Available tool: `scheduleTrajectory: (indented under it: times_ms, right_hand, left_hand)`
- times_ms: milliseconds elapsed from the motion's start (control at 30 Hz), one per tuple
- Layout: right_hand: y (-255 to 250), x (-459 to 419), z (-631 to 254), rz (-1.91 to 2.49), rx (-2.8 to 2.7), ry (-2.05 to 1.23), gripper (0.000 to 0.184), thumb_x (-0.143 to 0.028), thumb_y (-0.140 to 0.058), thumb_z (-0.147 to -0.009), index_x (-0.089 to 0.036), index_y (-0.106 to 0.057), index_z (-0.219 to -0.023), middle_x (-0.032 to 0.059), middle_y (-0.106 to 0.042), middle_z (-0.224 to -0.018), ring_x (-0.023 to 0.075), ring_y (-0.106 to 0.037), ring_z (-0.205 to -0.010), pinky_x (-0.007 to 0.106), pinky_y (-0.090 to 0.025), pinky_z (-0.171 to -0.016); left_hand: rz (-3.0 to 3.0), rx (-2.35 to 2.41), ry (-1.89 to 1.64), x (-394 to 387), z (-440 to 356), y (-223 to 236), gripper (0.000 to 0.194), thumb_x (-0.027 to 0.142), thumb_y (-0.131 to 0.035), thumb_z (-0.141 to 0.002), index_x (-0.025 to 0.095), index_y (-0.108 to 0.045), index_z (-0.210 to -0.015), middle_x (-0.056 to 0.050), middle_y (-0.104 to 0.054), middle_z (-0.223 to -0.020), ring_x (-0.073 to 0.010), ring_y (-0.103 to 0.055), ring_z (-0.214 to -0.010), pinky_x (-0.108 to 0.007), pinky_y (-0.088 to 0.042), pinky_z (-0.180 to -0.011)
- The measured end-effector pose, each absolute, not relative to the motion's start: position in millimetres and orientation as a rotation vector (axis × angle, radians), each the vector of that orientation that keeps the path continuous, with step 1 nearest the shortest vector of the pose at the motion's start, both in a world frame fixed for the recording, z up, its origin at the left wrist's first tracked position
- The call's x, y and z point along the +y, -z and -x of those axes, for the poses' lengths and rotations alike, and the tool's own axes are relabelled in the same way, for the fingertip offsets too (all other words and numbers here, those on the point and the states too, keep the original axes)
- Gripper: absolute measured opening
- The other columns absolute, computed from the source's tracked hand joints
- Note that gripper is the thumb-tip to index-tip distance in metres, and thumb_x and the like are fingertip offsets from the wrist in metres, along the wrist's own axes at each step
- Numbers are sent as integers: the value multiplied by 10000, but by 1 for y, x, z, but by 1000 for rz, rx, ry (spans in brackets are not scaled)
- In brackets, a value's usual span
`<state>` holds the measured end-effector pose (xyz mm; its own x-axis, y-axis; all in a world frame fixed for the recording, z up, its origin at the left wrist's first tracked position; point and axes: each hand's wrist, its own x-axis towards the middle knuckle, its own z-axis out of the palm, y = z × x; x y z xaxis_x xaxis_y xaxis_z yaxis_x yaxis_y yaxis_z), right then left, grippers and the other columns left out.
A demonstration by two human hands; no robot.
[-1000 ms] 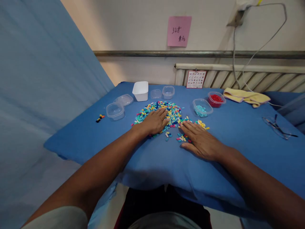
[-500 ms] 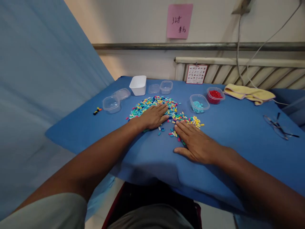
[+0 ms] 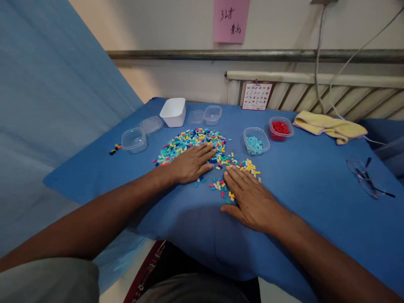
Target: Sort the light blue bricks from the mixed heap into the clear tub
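Observation:
A wide pile of small coloured plastic building blocks lies mid-table, in blue, teal, yellow, white and pink. My left hand lies flat over the near side of this pile, palm down, fingers stretched out to the right. A smaller scatter of blocks, many of them yellow, spreads to the right of the pile. Over its near edge rests my right hand, palm down with the thumb held apart. What lies beneath both palms is hidden.
Behind the right hand stand a clear tub of light-blue blocks and a tub of red blocks. A white container, clear tubs and lids are at the back left. Glasses and a yellow cloth lie right.
The camera view has shifted, so the table scene sits further left. My right hand has drawn slightly nearer to me over the scattered blocks. My left hand stays flat on the pile.

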<state>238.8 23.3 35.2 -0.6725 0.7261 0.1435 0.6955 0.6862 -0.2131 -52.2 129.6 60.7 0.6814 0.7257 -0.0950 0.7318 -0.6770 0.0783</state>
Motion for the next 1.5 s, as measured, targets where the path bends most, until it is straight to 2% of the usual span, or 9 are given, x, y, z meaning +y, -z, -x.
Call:
scheduleTrajectory:
  times_ms: [500, 867, 933, 1033, 1133, 1200, 1300, 1400, 1500]
  right_hand:
    - [-23, 23, -241, 1269, -2568, -104, 820, -675, -512, -1106, -138, -431, -1721, 175, -340, -1807, 376, -263, -1700, 606, -316, -1360]
    - [-30, 15, -244, 1330, -2644, -134, 847, -587, -571, -1109, -231, -228, -1797, 164, -317, -1820, 394, -321, -1676, 694, -389, -1298]
    - [-44, 17, -242, 1314, -2666, -170, 806, -573, -590, -1105, -216, -312, -1772, 172, -378, -1792, 399, -366, -1656, 692, -387, -1300]
    - [-74, 26, -235, 1250, -2640, -209, 573, -511, -575, -1128, -212, -568, -1617, 152, -594, -1652, 360, -565, -1531, 628, -456, -1272]
    - [-102, 45, -221, 1315, -2463, -219, 419, -484, -564, -1138, -213, -728, -1413, 110, -805, -1349, 297, -782, -1216, 473, -642, -1040]
    - [-113, 59, -209, 1397, -2398, -217, 379, -465, -542, -1146, -227, -762, -1343, 87, -835, -1257, 282, -815, -1094, 437, -663, -938]
    - [-110, 72, -196, 1419, -2496, -154, 426, -466, -467, -1164, -214, -772, -1321, 117, -827, -1258, 310, -806, -1097, 461, -656, -917]
    - [-90, 71, -200, 1398, -2635, -74, 552, -549, -453, -1153, -149, -724, -1421, 201, -731, -1457, 376, -719, -1312, 538, -603, -1075]
    - [-73, 61, -213, 1504, -2641, 12, 811, -706, -493, -1094, -77, -572, -1601, 271, -590, -1614, 448, -585, -1481, 638, -506, -1192]
  left_hand:
    - [-2785, 1260, 162, 114, 65, -62, 898, 760, -220, -1121, 145, -249, -1775, -126, -112, -1841, -343, -107, -1722, -576, -121, -1391]
    - [-2825, 1259, 73, 124, 91, -58, 971, 810, -170, -1096, 113, -271, -1765, -129, -150, -1836, -334, -150, -1717, -570, -136, -1394]
    - [-2836, 1241, 61, 124, 96, -58, 951, 798, -186, -1102, 122, -277, -1765, -126, -145, -1837, -328, -150, -1718, -581, -145, -1391]
    - [-2835, 1239, 45, 123, 99, -58, 941, 789, -201, -1107, 120, -280, -1763, -130, -127, -1839, -327, -143, -1720, -583, -154, -1390]
    - [-2821, 1196, 24, 122, 91, -56, 955, 809, -183, -1096, 137, -279, -1768, -117, -110, -1844, -329, -106, -1724, -569, -142, -1397]
    - [-2817, 1140, 38, 122, 83, -57, 944, 810, -194, -1095, 155, -287, -1768, -115, -122, -1845, -343, -83, -1725, -584, -128, -1397]
    - [-2810, 1149, 31, 119, 76, -62, 888, 792, -233, -1104, 205, -310, -1765, -114, -139, -1846, -374, -112, -1718, -657, -131, -1379]
    - [-2834, 1184, -34, 112, 79, -72, 839, 784, -295, -1102, 270, -310, -1765, -91, -109, -1854, -400, -136, -1712, -738, -144, -1348]
    - [-2885, 1124, -51, 106, 84, -82, 817, 713, -470, -1096, 289, -287, -1770, -85, -44, -1860, -425, -157, -1704, -752, -215, -1324]
